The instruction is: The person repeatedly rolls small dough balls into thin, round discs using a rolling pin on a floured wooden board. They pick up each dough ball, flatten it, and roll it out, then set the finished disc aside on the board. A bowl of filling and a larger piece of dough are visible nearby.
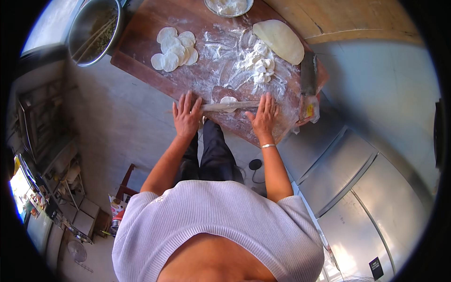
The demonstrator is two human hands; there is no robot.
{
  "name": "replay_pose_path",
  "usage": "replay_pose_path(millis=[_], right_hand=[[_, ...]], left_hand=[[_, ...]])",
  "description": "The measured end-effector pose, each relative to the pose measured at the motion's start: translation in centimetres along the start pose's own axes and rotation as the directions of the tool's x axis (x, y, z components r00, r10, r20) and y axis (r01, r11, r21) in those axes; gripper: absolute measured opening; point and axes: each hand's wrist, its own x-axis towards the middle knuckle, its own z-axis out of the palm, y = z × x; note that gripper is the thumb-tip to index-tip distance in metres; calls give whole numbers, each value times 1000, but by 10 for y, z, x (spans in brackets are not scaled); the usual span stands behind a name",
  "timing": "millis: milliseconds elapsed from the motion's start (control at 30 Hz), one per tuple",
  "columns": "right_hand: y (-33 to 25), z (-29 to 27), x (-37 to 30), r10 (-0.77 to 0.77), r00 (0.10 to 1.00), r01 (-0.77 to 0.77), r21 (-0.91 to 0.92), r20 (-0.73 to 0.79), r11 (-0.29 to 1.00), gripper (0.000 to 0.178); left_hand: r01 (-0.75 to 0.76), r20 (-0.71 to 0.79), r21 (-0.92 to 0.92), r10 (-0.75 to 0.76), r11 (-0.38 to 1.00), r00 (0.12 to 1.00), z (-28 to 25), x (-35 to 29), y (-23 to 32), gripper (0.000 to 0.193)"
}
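Note:
A floury wooden rolling pin lies across the near edge of a reddish-brown board. My left hand rests flat over the pin's left end, fingers stretched forward. Over its right end lies my right hand, also flat, with the thumb spread aside. Between the hands, a small round dough wrapper sits beneath the pin. Farther off to the left is a loose overlapping pile of thin round wrappers. Floured small dough pieces are heaped ahead of my right hand, beside a large smooth slab of dough.
A bowl of flour stands at the board's far edge. A metal bowl with chopped greens and chopsticks is at the far left. Along the right edge lie a dark flat blade-like object and a plastic packet. Silvery cabinet doors stand to the right.

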Motion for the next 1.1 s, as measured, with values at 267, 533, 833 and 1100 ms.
replay_pose_path(millis=[267,533,833,1100], right_hand=[[-1,2,-19,117,992,-116,-13,43,993,103],[5,2,31,147,988,-149,-52,-46,987,102],[-16,-12,-58,98,994,-100,44,53,994,72],[-67,11,41,233,972,-225,433,35,873,15]], left_hand=[[-32,138,11,30,999,990,-5,10,0,85],[-62,-16,13,63,998,998,4,74,-2,82],[-75,-23,52,76,996,997,8,-6,-4,34],[-32,-97,-43,28,999,995,-4,-34,13,19]])
